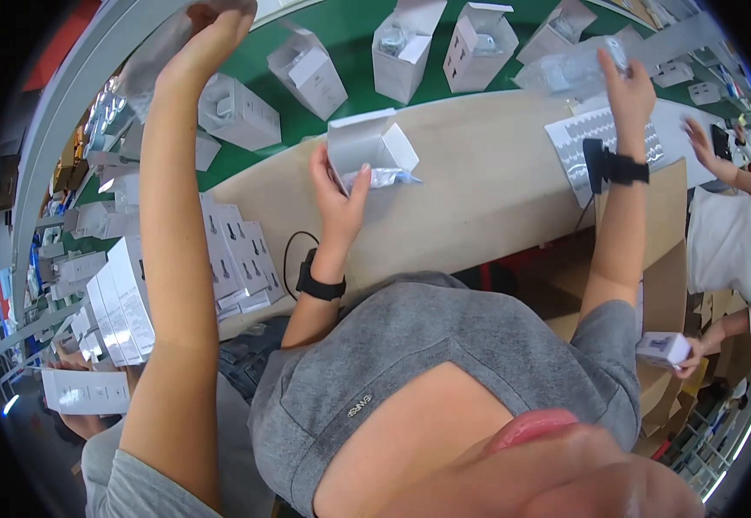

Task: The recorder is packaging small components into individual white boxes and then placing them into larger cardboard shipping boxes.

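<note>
My left hand (339, 194) is wrapped round an open white box (354, 142), tilted with its mouth toward me. A clear plastic packet (386, 178) with something bluish in it sticks out at the box's lower edge, by my thumb. Farther off on the right, my right hand (631, 93) is raised at the green conveyor, its fingers closed on a clear plastic bag (565, 76) that seems to hold a whitish part. A patterned white sheet (587, 147) lies on the tan worktop just below that hand.
Several open white boxes (399, 65) stand along the green conveyor (341, 43). Stacked printed boxes (241, 255) sit left of me. A co-worker's arm (171, 216) reaches past on the left; another person (729, 242) works at right. Brown cartons (665, 224) stand by my right side.
</note>
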The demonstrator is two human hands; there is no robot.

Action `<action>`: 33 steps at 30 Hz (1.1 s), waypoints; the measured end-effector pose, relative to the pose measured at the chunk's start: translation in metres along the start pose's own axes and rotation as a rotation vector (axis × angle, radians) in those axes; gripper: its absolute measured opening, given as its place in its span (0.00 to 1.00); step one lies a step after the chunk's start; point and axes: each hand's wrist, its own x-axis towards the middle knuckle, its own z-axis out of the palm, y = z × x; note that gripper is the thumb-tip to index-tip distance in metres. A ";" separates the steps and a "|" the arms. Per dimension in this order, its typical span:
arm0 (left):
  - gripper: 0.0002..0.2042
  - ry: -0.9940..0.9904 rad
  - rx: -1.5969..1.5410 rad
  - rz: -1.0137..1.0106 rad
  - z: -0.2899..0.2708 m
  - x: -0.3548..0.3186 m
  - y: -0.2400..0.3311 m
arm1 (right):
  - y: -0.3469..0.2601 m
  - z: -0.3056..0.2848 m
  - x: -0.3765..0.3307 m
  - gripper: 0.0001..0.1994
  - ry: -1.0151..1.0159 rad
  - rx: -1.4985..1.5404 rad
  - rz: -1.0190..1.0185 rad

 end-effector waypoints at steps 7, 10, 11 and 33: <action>0.30 -0.064 -0.128 0.033 -0.021 -0.038 -0.030 | 0.027 0.118 -0.016 0.24 0.144 -0.085 -0.024; 0.26 -0.076 -0.308 -0.186 -0.010 -0.050 -0.017 | 0.065 0.156 -0.048 0.22 0.348 0.070 -0.188; 0.25 -0.096 -0.370 -0.266 -0.002 -0.050 -0.014 | 0.080 0.157 -0.068 0.19 0.229 0.080 -0.141; 0.21 -0.282 0.062 0.131 -0.001 -0.004 0.056 | -0.181 0.003 -0.171 0.12 -0.810 0.194 -0.767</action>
